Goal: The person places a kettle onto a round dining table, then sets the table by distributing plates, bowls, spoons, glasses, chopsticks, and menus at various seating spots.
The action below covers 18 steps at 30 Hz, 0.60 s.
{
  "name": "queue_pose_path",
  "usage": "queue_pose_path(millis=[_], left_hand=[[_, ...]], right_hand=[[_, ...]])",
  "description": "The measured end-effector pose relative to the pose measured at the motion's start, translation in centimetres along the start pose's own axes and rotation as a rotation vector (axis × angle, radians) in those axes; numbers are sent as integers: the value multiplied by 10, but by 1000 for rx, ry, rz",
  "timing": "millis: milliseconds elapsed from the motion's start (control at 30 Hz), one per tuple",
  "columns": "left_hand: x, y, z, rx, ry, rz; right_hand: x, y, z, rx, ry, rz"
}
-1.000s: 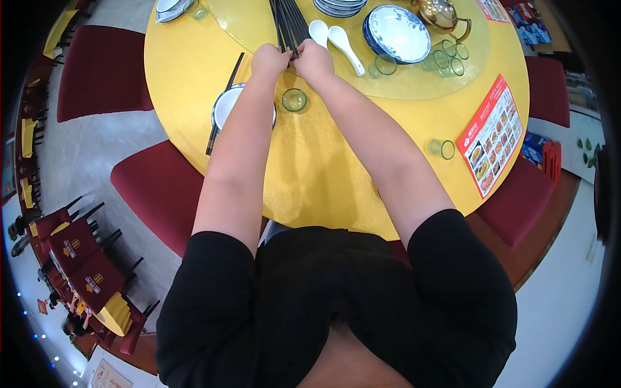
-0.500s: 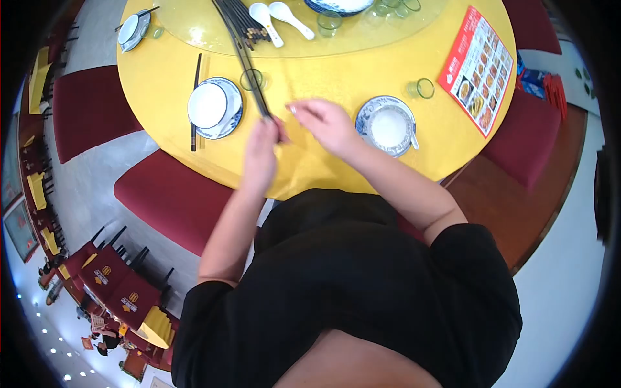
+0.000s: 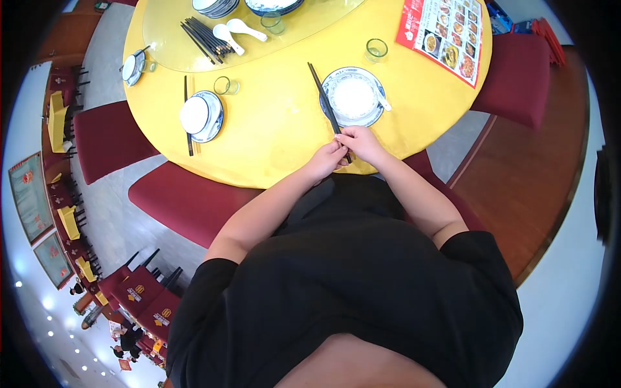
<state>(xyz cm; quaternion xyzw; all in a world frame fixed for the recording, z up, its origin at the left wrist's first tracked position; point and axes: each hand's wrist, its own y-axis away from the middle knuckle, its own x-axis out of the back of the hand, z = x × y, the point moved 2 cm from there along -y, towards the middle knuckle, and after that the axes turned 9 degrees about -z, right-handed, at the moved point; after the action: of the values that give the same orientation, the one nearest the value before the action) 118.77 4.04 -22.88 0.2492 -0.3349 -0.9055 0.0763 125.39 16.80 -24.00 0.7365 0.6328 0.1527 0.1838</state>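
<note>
A pair of black chopsticks (image 3: 325, 97) lies slanted along the left edge of a blue-patterned plate with a bowl (image 3: 352, 97). Both my hands are at the lower end of the pair, by the table's near edge. My left hand (image 3: 328, 160) is closed round that end, and my right hand (image 3: 359, 142) pinches the chopsticks just above it. A white spoon (image 3: 384, 100) rests at the plate's right side. Further left, another plate with a bowl (image 3: 202, 116) has chopsticks (image 3: 187, 116) at its left.
On the glass turntable (image 3: 171, 39) are a chopstick pile (image 3: 206, 40), two white spoons (image 3: 228, 37), stacked dishes and a glass (image 3: 273, 23). Other glasses (image 3: 225, 85) (image 3: 375, 49) and a red menu (image 3: 443, 35) lie on the yellow table (image 3: 272, 129). Red chairs (image 3: 194, 200) surround it.
My hands have moved from the chopstick bundle on the turntable back to the near edge, now with a pair of chopsticks beside the right plate. The view has shifted.
</note>
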Motion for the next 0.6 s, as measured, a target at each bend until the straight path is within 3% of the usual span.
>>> queue_pose_path(millis=[100,600], left_hand=[[-14,-16,-1,81,-122,36],[-20,-45,1,151,-408,14]], right_hand=[[10,10,10,41,76,32],[21,24,41,-51,-215,206]])
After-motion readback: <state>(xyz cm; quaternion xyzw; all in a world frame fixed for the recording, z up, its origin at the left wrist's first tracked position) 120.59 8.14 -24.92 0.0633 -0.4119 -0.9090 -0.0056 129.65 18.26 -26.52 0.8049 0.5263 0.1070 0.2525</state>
